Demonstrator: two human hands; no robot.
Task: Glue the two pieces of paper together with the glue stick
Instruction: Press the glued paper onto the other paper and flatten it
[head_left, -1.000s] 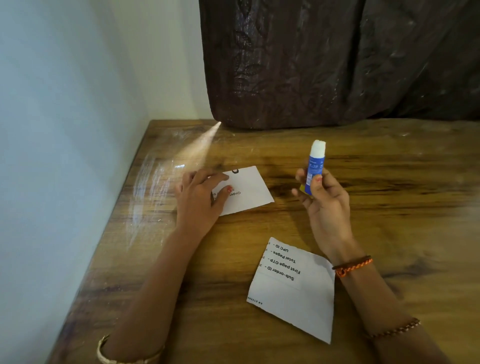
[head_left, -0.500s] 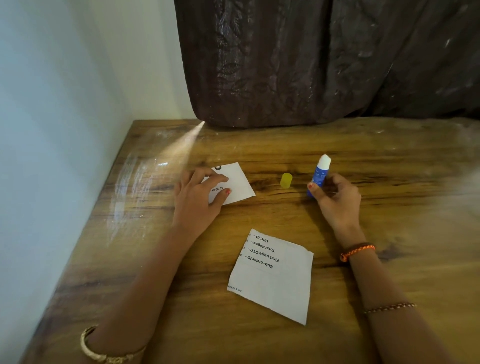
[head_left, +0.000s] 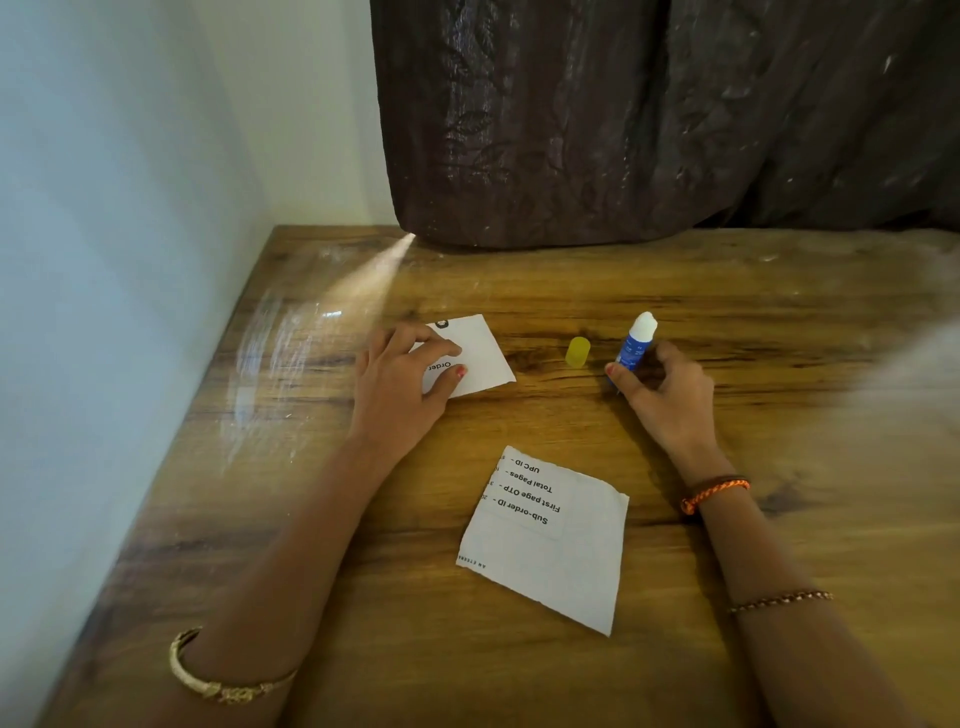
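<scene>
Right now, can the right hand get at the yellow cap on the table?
Probably yes. The yellow cap stands alone on the table, just left of the right hand, with bare wood between them. But that hand already grips the glue stick, so it would have to free some fingers first.

Two paper pieces (head_left: 470, 356) (head_left: 556, 540), one glue stick (head_left: 636, 343), one yellow cap (head_left: 577, 352).
</scene>
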